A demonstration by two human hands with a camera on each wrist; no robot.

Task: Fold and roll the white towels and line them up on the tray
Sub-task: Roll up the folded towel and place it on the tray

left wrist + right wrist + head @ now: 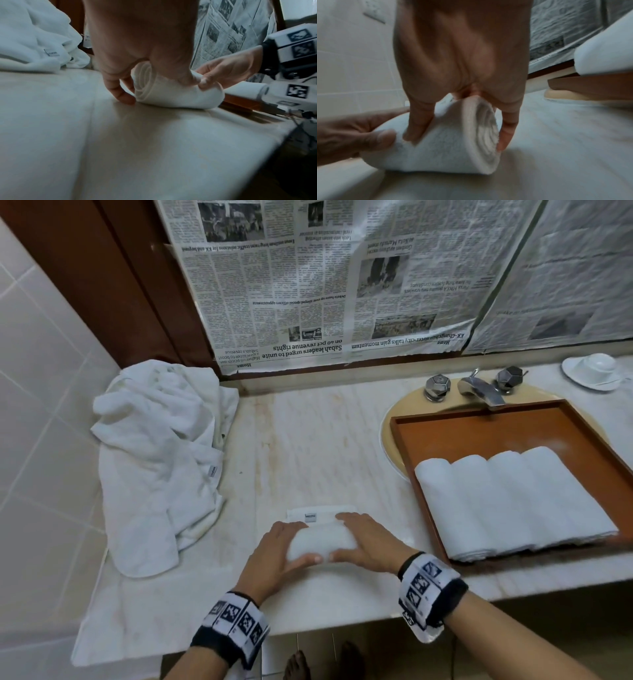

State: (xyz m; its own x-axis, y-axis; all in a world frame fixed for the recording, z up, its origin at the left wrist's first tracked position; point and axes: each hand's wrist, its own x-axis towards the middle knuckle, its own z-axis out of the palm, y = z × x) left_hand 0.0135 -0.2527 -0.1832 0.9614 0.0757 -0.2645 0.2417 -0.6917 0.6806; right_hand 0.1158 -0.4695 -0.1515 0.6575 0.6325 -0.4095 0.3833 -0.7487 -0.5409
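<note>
A white towel roll (322, 541) lies on the marble counter near the front edge, its unrolled end with a small label (310, 517) still flat beyond it. My left hand (279, 553) grips the roll's left end (145, 83), fingers curled over the top and thumb on the near side. My right hand (364, 542) grips the right end (486, 135) the same way. The brown tray (479, 426) stands to the right over the basin, with several rolled white towels (513, 501) lined up side by side in its front half.
A heap of loose white towels (161, 453) lies at the counter's left end against the tiled wall. A chrome tap (479, 388) and a white cup on a saucer (594, 369) stand behind the tray. Newspaper (342, 278) covers the wall behind.
</note>
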